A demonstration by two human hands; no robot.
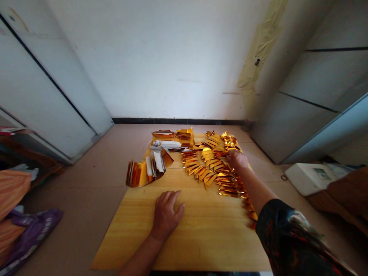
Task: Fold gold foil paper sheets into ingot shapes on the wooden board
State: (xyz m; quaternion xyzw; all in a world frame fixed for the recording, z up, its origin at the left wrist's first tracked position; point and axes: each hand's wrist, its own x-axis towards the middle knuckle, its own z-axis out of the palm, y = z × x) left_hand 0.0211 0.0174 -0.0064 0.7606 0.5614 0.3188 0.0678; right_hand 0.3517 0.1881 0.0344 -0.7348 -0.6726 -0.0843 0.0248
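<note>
Shiny folded gold foil triangles [202,165] spread over a pale yellow wooden board [198,237], both hands on it

The left hand [166,214] just lies flat on the bare near half of the board, fingers loosely spread, nothing in it. The right hand [237,159] is down on the triangles toward the far right corner, and I can't tell if it's gripping any. A curved bundle of gold foil and white paper [143,172] hangs over the left edge.
</note>
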